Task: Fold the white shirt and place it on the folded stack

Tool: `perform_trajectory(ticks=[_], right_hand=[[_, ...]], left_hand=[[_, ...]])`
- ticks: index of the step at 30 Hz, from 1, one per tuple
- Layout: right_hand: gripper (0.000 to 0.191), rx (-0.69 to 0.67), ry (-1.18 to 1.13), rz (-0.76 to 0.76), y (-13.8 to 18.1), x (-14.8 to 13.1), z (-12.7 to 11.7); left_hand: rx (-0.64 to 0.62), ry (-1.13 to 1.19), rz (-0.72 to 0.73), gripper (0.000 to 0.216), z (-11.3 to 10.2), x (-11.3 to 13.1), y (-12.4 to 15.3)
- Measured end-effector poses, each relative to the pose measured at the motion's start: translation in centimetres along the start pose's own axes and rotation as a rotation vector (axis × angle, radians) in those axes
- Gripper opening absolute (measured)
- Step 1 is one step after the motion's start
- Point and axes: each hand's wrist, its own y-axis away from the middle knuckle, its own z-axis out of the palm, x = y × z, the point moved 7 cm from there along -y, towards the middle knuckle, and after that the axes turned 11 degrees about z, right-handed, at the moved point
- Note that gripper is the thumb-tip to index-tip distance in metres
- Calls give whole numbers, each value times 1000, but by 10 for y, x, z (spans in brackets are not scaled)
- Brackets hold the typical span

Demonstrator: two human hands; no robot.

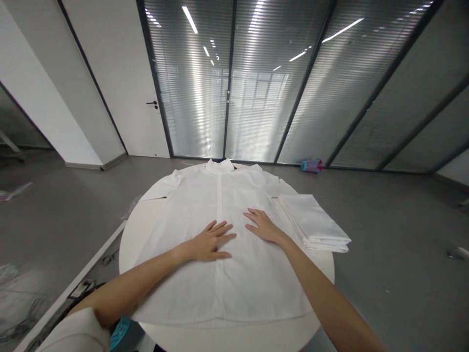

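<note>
A white button-front shirt lies spread out on a round white table, its collar at the far edge and its hem towards me. My left hand rests on the middle of the shirt near the front placket, palm down, fingers spread. To the right of the placket, my right hand also lies flat on the fabric with its fingers apart. Neither hand grips anything. A folded stack of white cloth sits by the right sleeve, partly over the table's edge.
Blinds-backed glass panels and a white door stand beyond the table. On the floor by the glass lies a blue and pink basket-like object. Left of the table run a pale floor strip and cables.
</note>
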Motion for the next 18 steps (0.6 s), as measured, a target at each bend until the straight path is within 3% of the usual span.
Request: perform_trajectory(ticks=[4, 15, 18], right_hand=[[59, -1, -5, -11, 0, 1, 0], [62, -47, -18, -16, 3, -1, -3], [62, -48, -31, -21, 2, 1, -2]], left_hand=[[-36, -1, 12, 71, 11, -4, 5], [-49, 58, -26, 67, 4, -5, 5], [-28, 151, -23, 64, -8, -4, 2]])
